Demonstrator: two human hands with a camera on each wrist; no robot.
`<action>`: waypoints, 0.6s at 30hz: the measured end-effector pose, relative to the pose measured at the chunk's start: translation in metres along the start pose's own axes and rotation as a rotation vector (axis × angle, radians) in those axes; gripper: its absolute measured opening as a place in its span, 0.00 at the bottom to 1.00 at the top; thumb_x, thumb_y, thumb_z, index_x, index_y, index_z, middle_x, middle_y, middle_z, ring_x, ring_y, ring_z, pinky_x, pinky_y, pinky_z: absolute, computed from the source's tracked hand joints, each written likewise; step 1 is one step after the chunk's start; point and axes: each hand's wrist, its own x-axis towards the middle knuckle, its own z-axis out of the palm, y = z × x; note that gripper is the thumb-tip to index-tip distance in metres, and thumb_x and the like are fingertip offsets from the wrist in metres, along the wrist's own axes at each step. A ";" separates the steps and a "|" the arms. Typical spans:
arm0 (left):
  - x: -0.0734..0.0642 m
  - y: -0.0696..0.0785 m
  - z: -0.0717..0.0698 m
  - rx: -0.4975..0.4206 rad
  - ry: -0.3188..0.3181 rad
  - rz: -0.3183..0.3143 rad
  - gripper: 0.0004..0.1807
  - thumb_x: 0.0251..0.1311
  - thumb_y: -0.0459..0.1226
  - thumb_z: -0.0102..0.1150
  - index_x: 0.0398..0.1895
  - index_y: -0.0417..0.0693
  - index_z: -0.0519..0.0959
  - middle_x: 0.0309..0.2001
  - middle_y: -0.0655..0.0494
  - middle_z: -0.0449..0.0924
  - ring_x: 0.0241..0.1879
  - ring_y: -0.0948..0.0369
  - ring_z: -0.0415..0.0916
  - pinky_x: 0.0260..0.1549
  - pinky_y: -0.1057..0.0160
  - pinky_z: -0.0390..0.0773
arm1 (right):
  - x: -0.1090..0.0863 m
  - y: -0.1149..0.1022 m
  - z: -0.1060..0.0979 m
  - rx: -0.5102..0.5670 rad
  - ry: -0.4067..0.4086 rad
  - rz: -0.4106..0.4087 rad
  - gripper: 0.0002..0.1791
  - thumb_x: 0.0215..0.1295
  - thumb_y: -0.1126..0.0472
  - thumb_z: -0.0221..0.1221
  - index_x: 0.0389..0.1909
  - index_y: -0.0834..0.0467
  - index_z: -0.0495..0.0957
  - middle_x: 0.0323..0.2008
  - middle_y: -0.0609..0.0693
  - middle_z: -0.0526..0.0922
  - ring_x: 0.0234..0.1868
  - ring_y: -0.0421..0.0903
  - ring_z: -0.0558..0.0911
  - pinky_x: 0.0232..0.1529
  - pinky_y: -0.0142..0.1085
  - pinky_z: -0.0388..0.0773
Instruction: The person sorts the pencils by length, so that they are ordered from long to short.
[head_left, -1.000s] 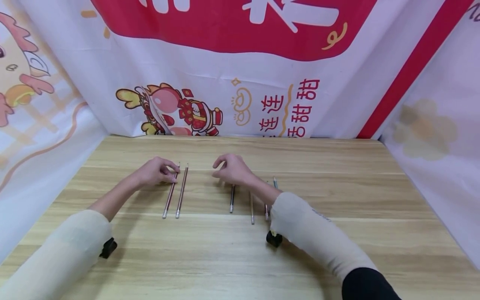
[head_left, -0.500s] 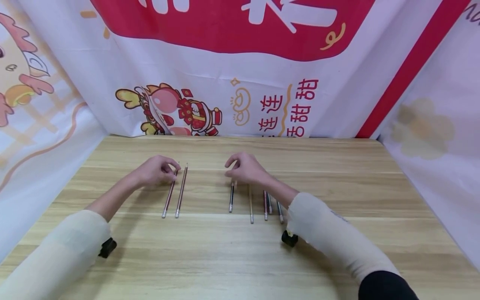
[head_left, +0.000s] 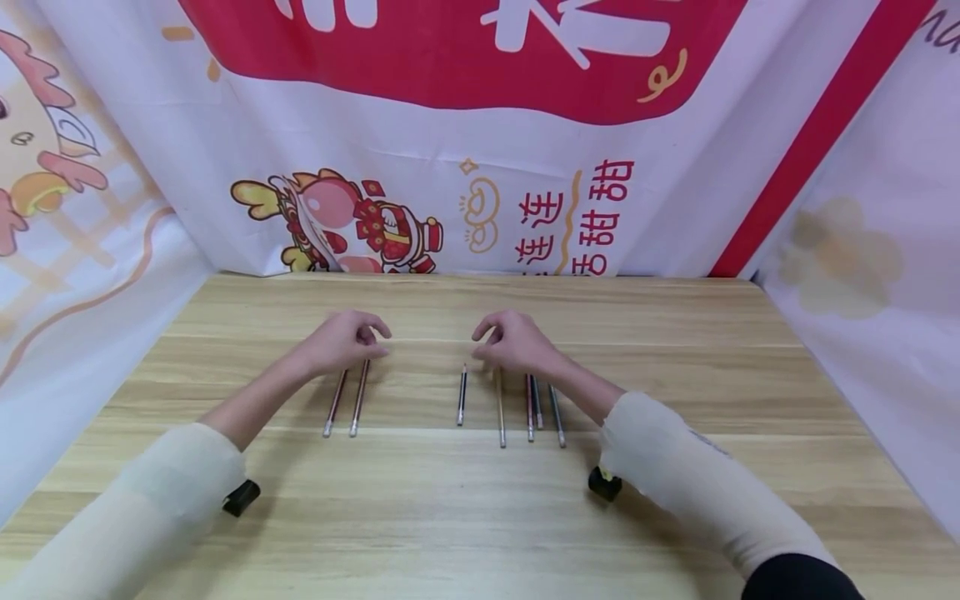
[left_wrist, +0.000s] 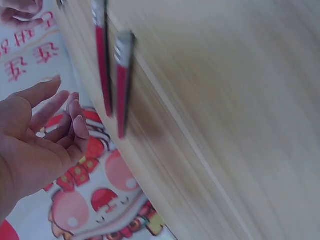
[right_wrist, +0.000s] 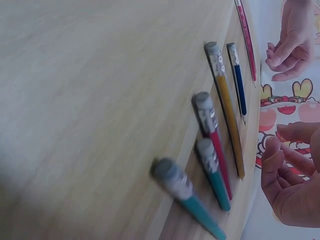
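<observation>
Two red pencils lie side by side on the left of the table, the inner red pencil (head_left: pixel 360 400) and the outer red pencil (head_left: pixel 336 408). My left hand (head_left: pixel 347 343) hovers over their far ends and hides them in the head view; its fingers are loosely bent with nothing between them. Toward the right, my right hand (head_left: pixel 513 342) is over the far end of a yellow pencil (head_left: pixel 502 417), thumb and forefinger apart and holding nothing. Left of it lies a short dark blue pencil (head_left: pixel 462 396). Another red pencil (right_wrist: pixel 218 157) and two green pencils (right_wrist: pixel 202 212) lie under the right wrist.
The wooden table (head_left: pixel 420 517) carries the pencils with their eraser ends toward me. A printed cloth (head_left: pixel 427 142) hangs along the back edge, and more cloth lines both sides. Small black devices (head_left: pixel 604 483) are attached at the sleeves.
My left hand has moved right, from the outer red pencil to over both red pencils. The right hand has shifted right, uncovering the dark blue pencil. The pencils stay in place.
</observation>
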 end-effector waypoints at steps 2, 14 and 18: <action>0.002 0.007 0.004 -0.014 -0.005 -0.002 0.14 0.64 0.31 0.68 0.50 0.30 0.82 0.31 0.48 0.83 0.31 0.58 0.77 0.31 0.62 0.78 | -0.003 0.002 -0.003 0.001 0.001 0.006 0.16 0.64 0.66 0.68 0.51 0.66 0.83 0.31 0.58 0.87 0.33 0.57 0.86 0.26 0.31 0.78; 0.017 0.046 0.033 -0.072 -0.044 0.048 0.14 0.63 0.31 0.69 0.50 0.32 0.83 0.35 0.47 0.82 0.35 0.55 0.80 0.36 0.61 0.81 | -0.017 0.014 -0.019 -0.026 0.008 0.024 0.13 0.65 0.65 0.68 0.49 0.66 0.83 0.31 0.53 0.84 0.33 0.54 0.84 0.29 0.33 0.79; 0.022 0.057 0.040 -0.086 -0.069 0.075 0.14 0.63 0.31 0.68 0.49 0.32 0.83 0.36 0.48 0.82 0.34 0.57 0.80 0.37 0.61 0.81 | -0.022 0.015 -0.024 -0.037 0.010 0.016 0.12 0.64 0.67 0.68 0.47 0.66 0.84 0.31 0.54 0.84 0.31 0.51 0.84 0.30 0.33 0.78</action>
